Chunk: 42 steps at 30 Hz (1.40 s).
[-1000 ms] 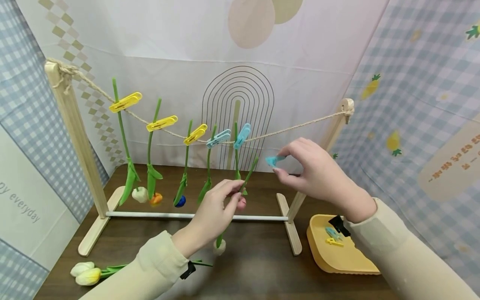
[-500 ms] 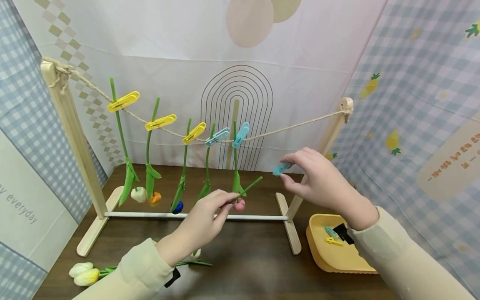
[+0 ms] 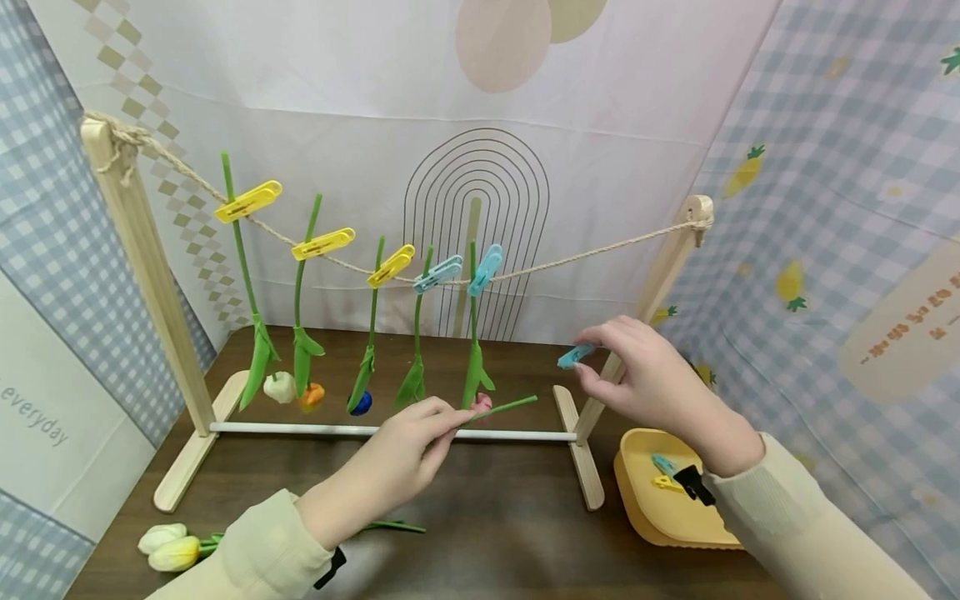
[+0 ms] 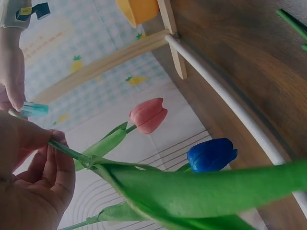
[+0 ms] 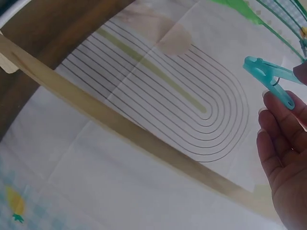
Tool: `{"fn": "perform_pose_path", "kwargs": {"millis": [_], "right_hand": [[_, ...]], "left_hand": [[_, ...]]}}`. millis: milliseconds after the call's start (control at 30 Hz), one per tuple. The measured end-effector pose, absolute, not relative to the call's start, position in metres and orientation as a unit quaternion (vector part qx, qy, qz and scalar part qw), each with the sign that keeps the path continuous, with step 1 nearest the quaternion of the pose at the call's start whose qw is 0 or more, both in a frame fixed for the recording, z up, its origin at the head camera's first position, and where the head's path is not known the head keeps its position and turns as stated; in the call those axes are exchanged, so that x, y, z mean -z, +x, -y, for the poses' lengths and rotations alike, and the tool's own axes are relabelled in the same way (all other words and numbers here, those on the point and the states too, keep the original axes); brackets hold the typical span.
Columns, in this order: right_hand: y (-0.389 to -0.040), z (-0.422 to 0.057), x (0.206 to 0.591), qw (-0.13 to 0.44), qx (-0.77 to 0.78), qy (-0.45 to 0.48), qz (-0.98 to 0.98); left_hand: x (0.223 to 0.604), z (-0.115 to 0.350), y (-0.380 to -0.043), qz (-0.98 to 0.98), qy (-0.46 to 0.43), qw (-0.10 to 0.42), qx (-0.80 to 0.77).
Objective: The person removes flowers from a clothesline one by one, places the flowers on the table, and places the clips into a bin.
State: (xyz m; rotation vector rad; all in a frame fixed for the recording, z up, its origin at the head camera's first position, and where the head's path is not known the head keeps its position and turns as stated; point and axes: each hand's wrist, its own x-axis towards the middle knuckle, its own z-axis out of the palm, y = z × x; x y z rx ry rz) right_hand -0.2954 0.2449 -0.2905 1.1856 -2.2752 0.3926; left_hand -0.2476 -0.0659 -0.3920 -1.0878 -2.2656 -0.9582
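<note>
My left hand [image 3: 397, 446] pinches the green stem [image 3: 513, 405] of an artificial tulip between thumb and fingers, its bare end pointing right. In the left wrist view the tulip's long leaf [image 4: 201, 189] spreads beyond my fingers; its bloom is out of sight. A blue clothespin [image 3: 575, 356] is pinched by its handle ends in my right hand [image 3: 648, 375], level with the right post. Its jaws point away from my fingers in the right wrist view. Behind my hands, several tulips hang bloom-down from a rope [image 3: 592, 253], among them a pink one [image 4: 148, 115] and a blue one [image 4: 211, 154].
Yellow clothespins [image 3: 324, 244] and blue clothespins [image 3: 486, 270] grip the hanging stems. The rope runs between wooden posts [image 3: 153, 283], joined low by a white rod [image 3: 300, 429]. A yellow tray [image 3: 633, 500] with clothespins stands right; loose tulips [image 3: 174, 553] lie front left.
My left hand has drawn down and left, and the stem has tipped from steep to nearly level. My right hand has lowered and shifted right with the clothespin.
</note>
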Motion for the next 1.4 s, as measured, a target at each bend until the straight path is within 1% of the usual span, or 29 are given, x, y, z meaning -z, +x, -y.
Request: {"fn": "perform_pose_path", "kwargs": {"millis": [133, 200, 433, 667, 800, 900, 1067, 1267, 1400], "right_hand": [[-0.294, -0.252, 0.299, 0.255, -0.148, 0.416, 0.861], [-0.293, -0.256, 0.304, 0.244, -0.149, 0.402, 0.87], [-0.29, -0.279, 0.325, 0.222, -0.146, 0.345, 0.9], [-0.285, -0.308, 0.352, 0.197, -0.154, 0.281, 0.927], [-0.281, -0.326, 0.371, 0.16, -0.16, 0.229, 0.947], [-0.281, -0.339, 0.383, 0.122, -0.18, 0.195, 0.956], [-0.276, -0.365, 0.397, 0.071, -0.212, 0.142, 0.964], [-0.27, -0.392, 0.417, 0.015, -0.19, 0.073, 0.979], [-0.273, -0.405, 0.434, -0.011, -0.177, 0.051, 0.983]], "left_hand": [[0.396, 0.071, -0.247, 0.827, -0.41, 0.225, 0.313], [0.398, 0.074, -0.246, 0.833, -0.415, 0.216, 0.295], [0.405, 0.086, -0.243, 0.859, -0.418, 0.178, 0.235], [0.41, 0.101, -0.239, 0.889, -0.398, 0.123, 0.191], [0.416, 0.112, -0.236, 0.9, -0.389, 0.11, 0.165], [0.422, 0.121, -0.234, 0.907, -0.381, 0.1, 0.149], [0.435, 0.13, -0.231, 0.914, -0.373, 0.091, 0.13], [0.447, 0.136, -0.229, 0.927, -0.351, 0.053, 0.119], [0.456, 0.137, -0.228, 0.929, -0.345, 0.058, 0.118]]}}
